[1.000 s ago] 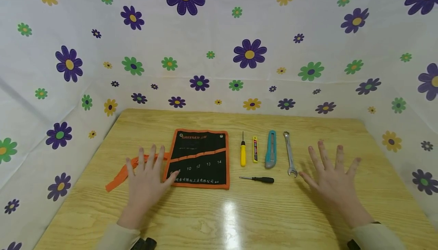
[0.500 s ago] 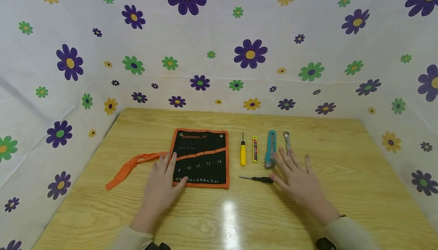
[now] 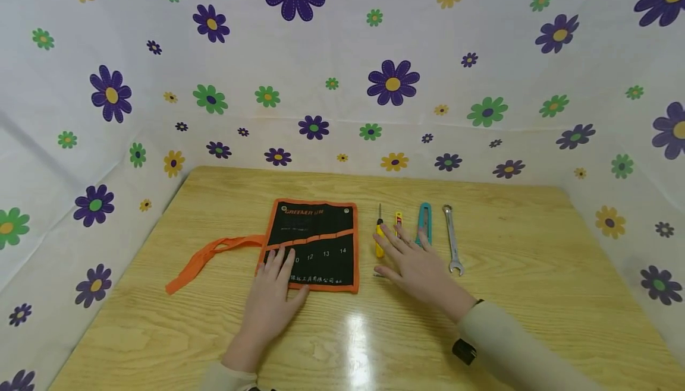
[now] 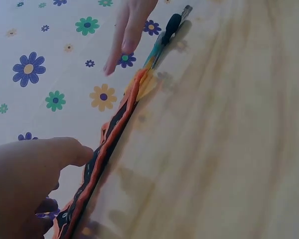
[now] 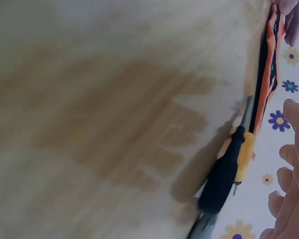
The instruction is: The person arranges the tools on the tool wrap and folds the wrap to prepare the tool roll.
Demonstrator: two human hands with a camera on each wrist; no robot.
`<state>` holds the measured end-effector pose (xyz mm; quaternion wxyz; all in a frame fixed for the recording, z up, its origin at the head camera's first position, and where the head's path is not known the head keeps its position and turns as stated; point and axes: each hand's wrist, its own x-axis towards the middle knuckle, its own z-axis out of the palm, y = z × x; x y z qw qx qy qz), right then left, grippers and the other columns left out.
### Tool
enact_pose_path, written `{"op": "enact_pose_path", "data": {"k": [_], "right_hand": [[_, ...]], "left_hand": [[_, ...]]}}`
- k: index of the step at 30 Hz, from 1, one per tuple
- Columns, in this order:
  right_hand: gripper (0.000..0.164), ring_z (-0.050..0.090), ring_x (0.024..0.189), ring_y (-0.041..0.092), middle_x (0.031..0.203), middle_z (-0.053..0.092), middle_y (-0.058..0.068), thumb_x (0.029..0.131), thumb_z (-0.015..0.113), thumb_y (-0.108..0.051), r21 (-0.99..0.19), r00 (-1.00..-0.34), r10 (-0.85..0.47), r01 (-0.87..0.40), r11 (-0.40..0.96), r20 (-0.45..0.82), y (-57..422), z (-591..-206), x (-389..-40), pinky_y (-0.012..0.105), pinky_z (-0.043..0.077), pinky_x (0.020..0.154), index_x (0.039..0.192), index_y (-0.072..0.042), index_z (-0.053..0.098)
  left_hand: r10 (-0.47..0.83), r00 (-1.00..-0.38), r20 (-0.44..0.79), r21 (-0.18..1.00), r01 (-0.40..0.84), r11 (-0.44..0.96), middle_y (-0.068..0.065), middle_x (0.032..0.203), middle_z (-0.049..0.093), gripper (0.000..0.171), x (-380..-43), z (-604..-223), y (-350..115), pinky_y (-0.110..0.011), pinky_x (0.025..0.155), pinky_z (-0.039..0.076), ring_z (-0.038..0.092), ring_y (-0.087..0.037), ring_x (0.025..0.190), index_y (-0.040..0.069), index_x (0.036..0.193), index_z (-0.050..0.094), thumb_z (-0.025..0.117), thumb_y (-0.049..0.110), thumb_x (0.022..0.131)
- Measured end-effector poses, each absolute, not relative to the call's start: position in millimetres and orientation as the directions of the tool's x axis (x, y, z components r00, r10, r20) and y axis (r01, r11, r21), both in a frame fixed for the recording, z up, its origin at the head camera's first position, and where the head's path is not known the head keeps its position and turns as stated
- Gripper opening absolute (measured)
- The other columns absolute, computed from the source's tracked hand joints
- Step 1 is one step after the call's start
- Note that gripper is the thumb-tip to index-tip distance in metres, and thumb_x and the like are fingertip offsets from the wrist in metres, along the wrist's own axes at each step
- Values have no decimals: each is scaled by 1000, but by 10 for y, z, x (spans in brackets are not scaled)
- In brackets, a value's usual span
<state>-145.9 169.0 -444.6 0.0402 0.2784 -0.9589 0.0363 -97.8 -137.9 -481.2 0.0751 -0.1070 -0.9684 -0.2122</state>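
Note:
A black tool pouch with orange edging [image 3: 321, 260] lies flat, its pocket side up with printed sizes. My left hand [image 3: 267, 302] is over its lower left corner, fingers fairly straight. My right hand [image 3: 420, 266] hovers over the tools with fingers spread and holds nothing. Beneath or beside it are a yellow-handled screwdriver [image 3: 380, 247], a slim yellow-and-red case [image 3: 398, 217] and a teal utility knife [image 3: 424, 213], the last two partly covered. The black-handled screwdriver [image 5: 222, 174] shows in the right wrist view; in the head view the hand hides most of it.
A combination wrench [image 3: 452, 242] lies to the right of my right hand. An orange strap [image 3: 198, 265] trails left from the pouch across the wooden table [image 3: 160, 331]. Flower-printed white cloth [image 3: 342, 52] stands behind and at both sides.
My right hand has swept left from beyond the wrench to over the screwdrivers. My left hand has moved right onto the pouch's lower left corner. The tools and pouch lie as before.

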Motion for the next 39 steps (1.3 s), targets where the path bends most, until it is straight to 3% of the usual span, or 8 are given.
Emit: {"op": "enact_pose_path", "data": {"k": [8, 16, 27, 39], "right_hand": [[66, 19, 143, 30, 157, 19, 4, 98, 41, -54, -36, -809, -585, -588, 808, 62, 1471, -4453, -1666, 57, 8, 112, 152, -18, 29], [69, 20, 143, 27, 157, 22, 3, 96, 41, -58, 62, -773, -634, -633, 772, 4, 1298, -4481, -1798, 56, 9, 113, 152, -20, 29], [58, 17, 144, 19, 156, 23, -3, 101, 35, -49, 136, -672, -726, -740, 658, -145, 1153, -4513, -1862, 49, 8, 115, 153, -24, 26], [55, 16, 144, 19, 157, 22, -1, 104, 32, -44, 64, -668, -727, -741, 668, -158, 1146, -4546, -1820, 48, 11, 115, 153, -20, 26]], "left_hand": [[221, -962, 158, 372, 265, 890, -12, 154, 28, 74, -936, -4872, -1236, -57, 112, 15, 19, -37, 141, 12, 150, 35, 60, 48, 90], [239, -966, 102, 336, 260, 906, -8, 156, 22, 70, -903, -4890, -1168, -58, 112, 4, 10, -33, 144, 21, 151, 33, 51, 56, 93], [225, -969, 102, 314, 246, 917, -9, 156, 25, 69, -902, -4897, -1150, -58, 112, 6, 12, -32, 144, 24, 150, 34, 50, 57, 93], [181, -980, 76, 358, 197, 913, -3, 155, 27, 61, -938, -4881, -1178, -55, 113, 7, 15, -29, 144, 26, 149, 38, 44, 57, 96]]}}
